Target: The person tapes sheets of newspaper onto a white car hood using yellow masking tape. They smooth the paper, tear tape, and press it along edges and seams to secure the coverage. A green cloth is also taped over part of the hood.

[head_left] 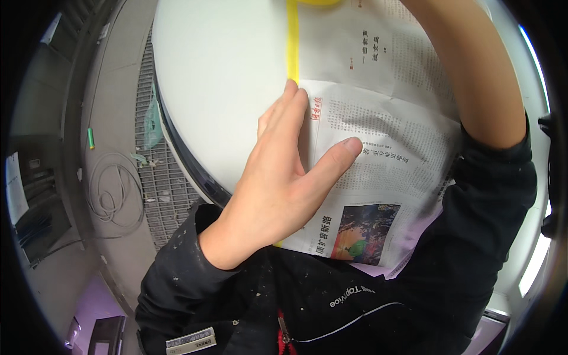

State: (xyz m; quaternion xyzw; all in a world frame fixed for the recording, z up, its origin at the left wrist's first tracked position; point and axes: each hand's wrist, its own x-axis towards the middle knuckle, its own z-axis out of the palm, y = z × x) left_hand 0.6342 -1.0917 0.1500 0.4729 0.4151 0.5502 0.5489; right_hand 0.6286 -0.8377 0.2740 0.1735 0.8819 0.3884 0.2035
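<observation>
My left hand (278,177) lies flat with its fingers stretched out and its thumb apart. Its fingertips touch the lower visible end of a yellow tape strip (293,41). Beneath it, the newspaper sheet (378,118) meets a large white curved panel (213,71) along the tape line. The thumb rests over the newsprint. My right forearm (473,65) reaches across the paper's far right side, and the hand itself is beyond the top edge. At that edge shows part of a yellow tape loop or roll (319,2); what holds it is hidden.
Left of the panel's dark lower edge (192,171) runs a floor grate (165,207) with a crumpled green plastic piece (152,124). A coiled hose or cable (112,189) and a small green cylinder (90,138) lie on the floor farther left. Bright light strips stand at the right.
</observation>
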